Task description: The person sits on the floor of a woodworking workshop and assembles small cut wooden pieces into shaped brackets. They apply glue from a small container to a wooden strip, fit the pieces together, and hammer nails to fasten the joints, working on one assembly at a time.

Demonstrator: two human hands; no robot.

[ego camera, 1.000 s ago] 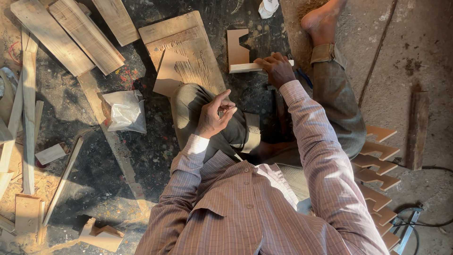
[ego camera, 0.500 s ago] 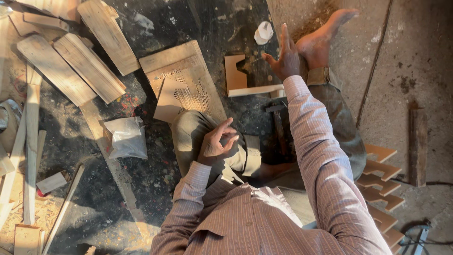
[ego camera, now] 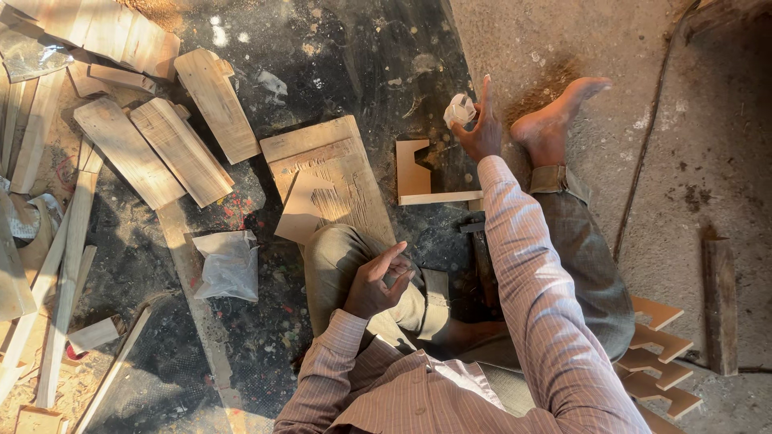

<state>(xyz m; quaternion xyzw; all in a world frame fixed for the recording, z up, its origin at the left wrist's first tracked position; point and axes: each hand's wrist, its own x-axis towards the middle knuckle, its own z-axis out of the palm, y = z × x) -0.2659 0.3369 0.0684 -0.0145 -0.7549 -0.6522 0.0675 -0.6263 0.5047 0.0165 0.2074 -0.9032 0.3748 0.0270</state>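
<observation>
Two hands are at work above a dark, dusty floor (ego camera: pixel 378 72), seen from the head camera looking down on a seated person. The right hand (ego camera: pixel 481 128) is stretched far forward on a striped sleeve (ego camera: pixel 531 281), its forefinger straight up and the other fingers curled about a small crumpled white wad (ego camera: pixel 460 108), which it touches with the fingertips; whether it grips the wad firmly I cannot tell. The wad is a rounded lump with no clear long axis. It sits just beyond the notched wooden cut-out (ego camera: pixel 418 173), on that piece's far right, and near the bare foot (ego camera: pixel 555 120), which lies to its right with toes pointing away and rightward.

The notched cut-out lies flat, its long edge running left to right toward the sleeve and its upright leg pointing away from the person. Left of it lies a flat scored board (ego camera: pixel 330 181), its long axis running away from the person and slightly leftward.

The left hand (ego camera: pixel 378 281) rests on the bent knee (ego camera: pixel 338 257), nearer the person than the cut-out, fingers loosely curled and half open, holding nothing that I can see. Further left of the cut-out lie a crumpled plastic bag (ego camera: pixel 229 265) and several tapered planks (ego camera: pixel 173 153).
</observation>
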